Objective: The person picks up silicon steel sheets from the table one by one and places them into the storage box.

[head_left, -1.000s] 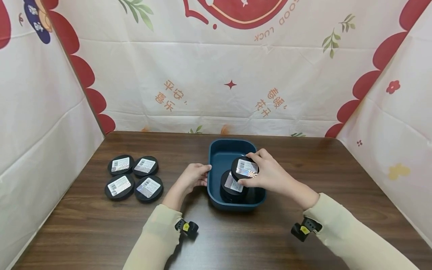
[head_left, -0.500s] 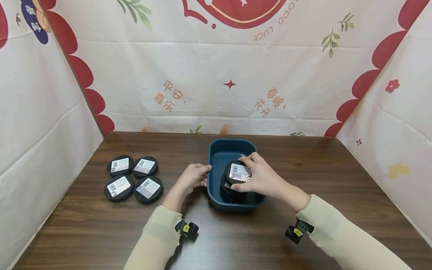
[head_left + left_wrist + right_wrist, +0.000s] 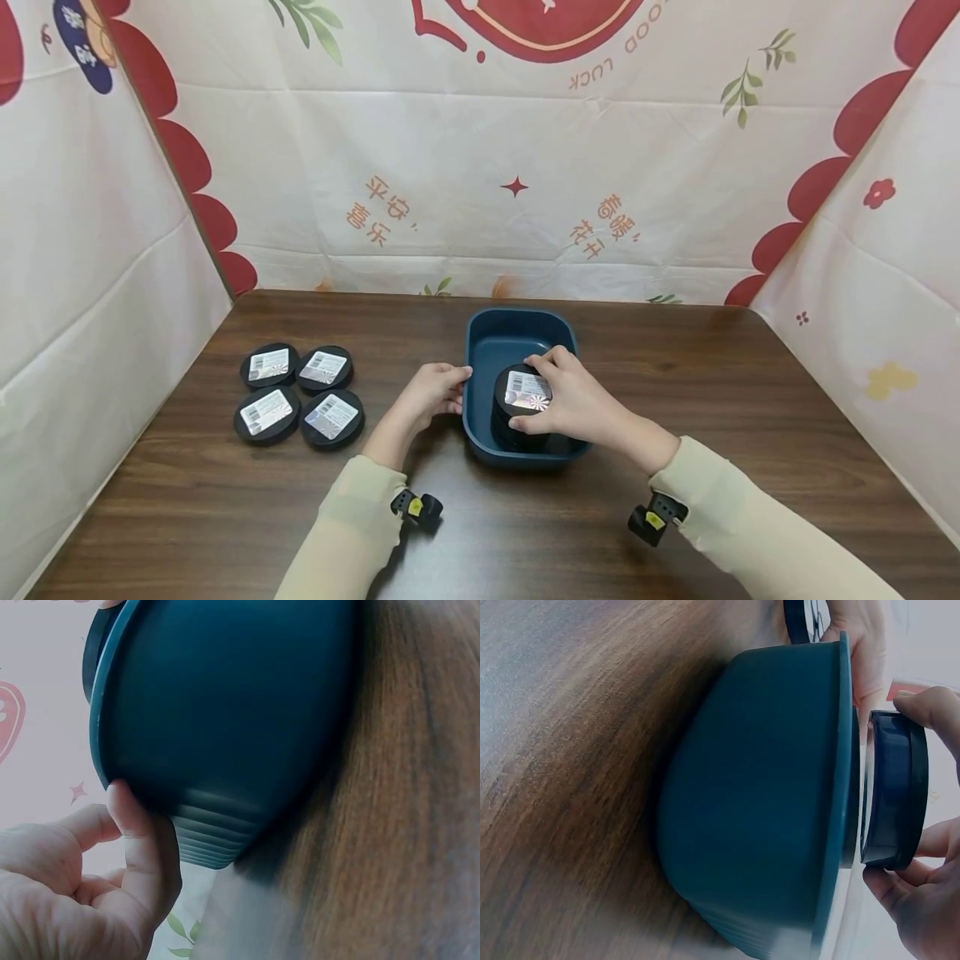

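Observation:
A dark blue plastic basin [image 3: 517, 327] stands on the table in front of me. At its left rim is my left hand [image 3: 427, 396]; in the left wrist view the thumb and curled fingers [image 3: 139, 847] hold the rim. My right hand [image 3: 576, 398] grips a flat round black jar [image 3: 528, 390] with a white label on top, thumb and fingers on opposite edges. In the right wrist view this jar [image 3: 894, 791] is held level just above the basin's rim. Beneath it, black jars [image 3: 517, 440] are stacked in the basin's near part, mostly hidden.
Several more labelled black jars [image 3: 267, 412] lie flat in a close group on the left of the brown wooden table [image 3: 675, 375]. A printed white cloth [image 3: 480, 142] hangs behind the table and along both sides.
My right hand has moved left and lower with its jar, from beside the stack to right over it, covering the label beneath. The left hand stays at the rim.

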Demonstrator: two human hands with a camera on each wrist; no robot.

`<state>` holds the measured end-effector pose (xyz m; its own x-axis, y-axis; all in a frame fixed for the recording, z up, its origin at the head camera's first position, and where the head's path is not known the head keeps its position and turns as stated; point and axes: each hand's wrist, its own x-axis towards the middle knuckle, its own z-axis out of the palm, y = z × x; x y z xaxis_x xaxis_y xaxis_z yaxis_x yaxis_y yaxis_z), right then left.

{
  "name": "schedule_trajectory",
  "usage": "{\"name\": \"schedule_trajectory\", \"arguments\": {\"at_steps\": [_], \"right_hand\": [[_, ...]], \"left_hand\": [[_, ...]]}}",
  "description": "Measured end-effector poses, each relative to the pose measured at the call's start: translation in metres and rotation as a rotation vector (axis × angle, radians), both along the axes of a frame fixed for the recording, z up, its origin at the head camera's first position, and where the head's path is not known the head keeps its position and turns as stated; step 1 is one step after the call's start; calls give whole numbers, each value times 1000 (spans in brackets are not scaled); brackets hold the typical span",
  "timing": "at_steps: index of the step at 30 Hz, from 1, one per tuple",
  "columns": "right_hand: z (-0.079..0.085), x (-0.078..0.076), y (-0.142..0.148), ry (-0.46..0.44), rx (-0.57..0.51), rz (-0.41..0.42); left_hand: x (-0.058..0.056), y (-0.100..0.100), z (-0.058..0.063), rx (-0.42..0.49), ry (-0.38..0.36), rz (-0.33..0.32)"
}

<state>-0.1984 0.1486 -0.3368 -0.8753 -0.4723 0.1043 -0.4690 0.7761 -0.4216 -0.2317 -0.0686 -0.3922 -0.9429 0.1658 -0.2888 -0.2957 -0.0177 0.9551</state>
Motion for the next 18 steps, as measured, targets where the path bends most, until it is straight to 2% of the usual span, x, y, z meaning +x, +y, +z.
{"name": "schedule_trajectory", "arguments": {"at_steps": [8, 18], "right_hand": [[-4, -1, 1, 4, 1, 0], [-7, -2, 1, 22, 1, 4]], "left_hand": [[-1, 0, -1, -5, 17, 0], [-1, 0, -1, -13, -1, -20]]}}
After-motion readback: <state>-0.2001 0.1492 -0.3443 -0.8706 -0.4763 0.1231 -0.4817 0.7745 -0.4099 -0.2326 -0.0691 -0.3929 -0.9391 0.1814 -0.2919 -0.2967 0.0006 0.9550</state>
